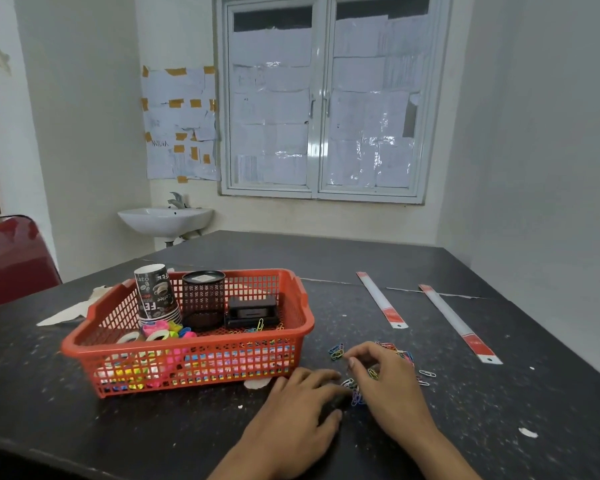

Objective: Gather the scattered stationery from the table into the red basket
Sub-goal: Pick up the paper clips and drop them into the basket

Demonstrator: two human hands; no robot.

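open tabletop (pixel 326 258) beyond the paper clips (pixel 336 351), red basket (pixel 222 368) wall close left, rulers (pixel 380 300) lying right

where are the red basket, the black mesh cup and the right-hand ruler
red basket (pixel 205 370): head view, on its front mesh wall.
black mesh cup (pixel 203 297): head view, middle of its side.
right-hand ruler (pixel 457 323): head view, middle of its white strip.

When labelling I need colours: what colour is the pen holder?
The pen holder is black; head view.
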